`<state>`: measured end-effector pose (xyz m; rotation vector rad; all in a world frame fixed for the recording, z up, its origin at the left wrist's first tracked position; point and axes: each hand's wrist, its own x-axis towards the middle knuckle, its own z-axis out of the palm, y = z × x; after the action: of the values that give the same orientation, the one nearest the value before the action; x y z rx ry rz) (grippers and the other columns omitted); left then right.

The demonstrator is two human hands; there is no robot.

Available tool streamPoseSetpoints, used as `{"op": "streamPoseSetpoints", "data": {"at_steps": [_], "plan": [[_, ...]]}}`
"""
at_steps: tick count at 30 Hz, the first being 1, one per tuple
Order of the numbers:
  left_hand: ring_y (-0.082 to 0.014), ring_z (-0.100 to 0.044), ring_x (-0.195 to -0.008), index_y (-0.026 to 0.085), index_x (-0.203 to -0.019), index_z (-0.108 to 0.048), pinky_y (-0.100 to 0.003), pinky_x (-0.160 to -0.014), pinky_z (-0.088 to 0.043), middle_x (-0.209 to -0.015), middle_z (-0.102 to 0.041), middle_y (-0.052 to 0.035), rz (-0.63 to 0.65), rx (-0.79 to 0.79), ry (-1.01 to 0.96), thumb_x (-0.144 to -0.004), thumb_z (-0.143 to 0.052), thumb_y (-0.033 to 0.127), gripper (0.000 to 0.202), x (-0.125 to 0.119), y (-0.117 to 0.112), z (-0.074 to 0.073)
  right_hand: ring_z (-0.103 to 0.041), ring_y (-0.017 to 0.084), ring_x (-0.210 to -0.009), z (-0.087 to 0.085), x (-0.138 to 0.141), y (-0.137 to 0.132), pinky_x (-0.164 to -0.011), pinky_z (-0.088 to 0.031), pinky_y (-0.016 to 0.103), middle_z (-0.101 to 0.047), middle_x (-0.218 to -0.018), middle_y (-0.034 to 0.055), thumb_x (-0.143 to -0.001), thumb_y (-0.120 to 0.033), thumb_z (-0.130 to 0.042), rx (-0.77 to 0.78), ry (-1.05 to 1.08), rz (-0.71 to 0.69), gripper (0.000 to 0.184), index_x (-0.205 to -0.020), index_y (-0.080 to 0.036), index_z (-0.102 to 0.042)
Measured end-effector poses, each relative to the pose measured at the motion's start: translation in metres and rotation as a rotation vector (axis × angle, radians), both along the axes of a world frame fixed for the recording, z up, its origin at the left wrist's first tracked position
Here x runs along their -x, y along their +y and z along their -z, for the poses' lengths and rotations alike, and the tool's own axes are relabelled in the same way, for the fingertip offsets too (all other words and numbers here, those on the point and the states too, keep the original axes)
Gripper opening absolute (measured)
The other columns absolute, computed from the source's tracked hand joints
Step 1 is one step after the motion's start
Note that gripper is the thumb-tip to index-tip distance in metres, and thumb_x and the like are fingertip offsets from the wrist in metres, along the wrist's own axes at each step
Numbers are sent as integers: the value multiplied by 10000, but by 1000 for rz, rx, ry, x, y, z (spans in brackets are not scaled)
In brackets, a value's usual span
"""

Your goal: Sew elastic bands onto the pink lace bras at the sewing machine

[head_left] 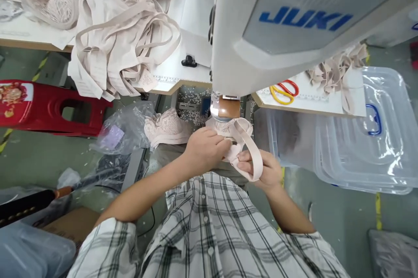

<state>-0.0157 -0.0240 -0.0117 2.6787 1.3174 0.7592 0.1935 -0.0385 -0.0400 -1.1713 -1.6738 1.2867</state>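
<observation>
Under the head of a white sewing machine (228, 60), a pale pink bra (250, 147) is in both my hands. My left hand (207, 149) is closed on its fabric just in front of the machine's needle area, with the fingertips partly hidden. To the right and slightly nearer my body, my right hand (266, 169) pinches the bra's band between thumb and fingers. A strap loops up over the right fingers. A lace cup (168, 125) rests left of my left hand; whether it belongs to the same bra I cannot tell.
A heap of pale bras and straps (124, 47) covers the table's left part. Yellow-and-red-handled scissors (284, 91) and fabric strips (339, 71) lie at right. Clear plastic boxes (369, 147) stand right, a red stool (48, 108) left.
</observation>
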Motion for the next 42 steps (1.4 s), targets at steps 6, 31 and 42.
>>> {"op": "streamPoseSetpoints", "data": {"at_steps": [6, 31, 42], "plan": [[-153, -488, -568, 217, -804, -676, -332, -587, -348, -573, -584, 4, -28, -3, 42, -984, -450, 311, 304, 8, -4, 7, -756, 236, -681, -7, -2, -3, -647, -615, 379, -796, -787, 16, -815, -428, -757, -138, -22, -31, 128, -821, -308, -803], [-89, -521, -566, 171, -813, -702, -206, -488, -367, -692, -637, 9, -354, 1527, -1292, -669, -803, 591, 455, -1, -26, 9, -668, 194, -867, 148, -95, 122, -827, -528, 342, -715, -885, 107, -830, -65, -647, 62, -1036, -529, 94, -829, -148, -691], [-213, -660, -695, 142, -884, -691, -313, -598, -521, -786, -711, -86, -390, 1403, -923, -795, -642, 669, 536, 30, -25, 39, -690, 220, -809, 54, -176, 96, -655, -525, 303, -732, -897, 126, -785, -425, -731, -1, -738, -446, 231, -695, -213, -725]]}}
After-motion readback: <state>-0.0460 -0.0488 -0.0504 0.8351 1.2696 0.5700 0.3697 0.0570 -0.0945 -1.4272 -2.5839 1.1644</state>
